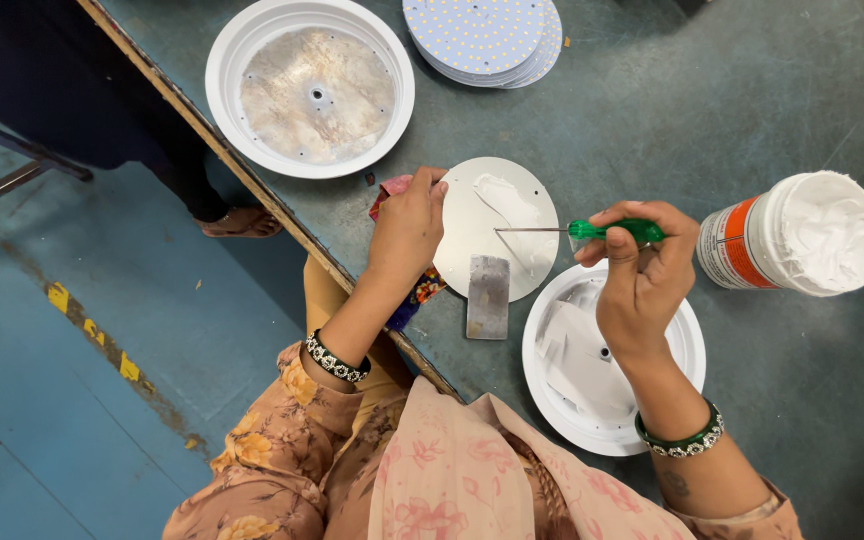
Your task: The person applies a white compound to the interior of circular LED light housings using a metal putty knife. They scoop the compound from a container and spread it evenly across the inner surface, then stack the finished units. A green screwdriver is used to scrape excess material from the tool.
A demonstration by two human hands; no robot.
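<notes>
My left hand [409, 225] presses on the left edge of a round white metal disc [475, 243] lying on the grey table, with a red cloth under the fingers. White paste [508, 202] is smeared on the disc's upper part. My right hand [642, 268] grips a green-handled screwdriver [612, 230], whose thin shaft points left over the disc with its tip close to the paste. A flat grey metal scraper [488, 296] rests on the disc's lower edge.
A white round lamp housing [550, 395] sits under my right wrist. A tub of white paste [807, 233] stands to the right. Another white housing [310, 88] lies at the back left, beside a stack of round LED boards [482, 37]. The table edge [252, 185] runs diagonally; a person's sandalled foot [242, 222] is beyond it.
</notes>
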